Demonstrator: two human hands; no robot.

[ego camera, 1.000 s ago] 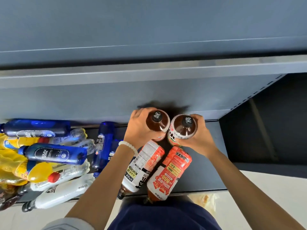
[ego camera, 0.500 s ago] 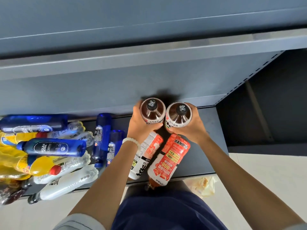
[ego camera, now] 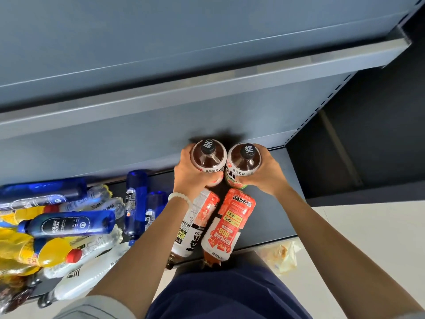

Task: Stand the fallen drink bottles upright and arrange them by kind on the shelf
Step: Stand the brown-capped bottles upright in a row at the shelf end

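Observation:
Two brown tea bottles with black caps stand upright side by side at the back right of the dark shelf (ego camera: 276,217). My left hand (ego camera: 190,176) grips the left tea bottle (ego camera: 208,157); my right hand (ego camera: 266,171) grips the right tea bottle (ego camera: 245,160). In front of them two more tea bottles lie on their sides, necks toward me: one with a white and orange label (ego camera: 195,226), one with an orange label (ego camera: 230,226). My left forearm covers part of the white-labelled one.
A pile of fallen bottles fills the shelf's left: blue bottles (ego camera: 66,224), yellow drink bottles (ego camera: 46,252), clear water bottles (ego camera: 92,275). Two blue bottles (ego camera: 135,203) lie beside my left arm. An upper shelf edge (ego camera: 207,86) overhangs. A crumpled plastic bag (ego camera: 280,256) lies on the floor.
Both hands have pushed the two upright tea bottles a little farther back toward the shelf's rear wall, keeping them together. The lying bottles have not moved.

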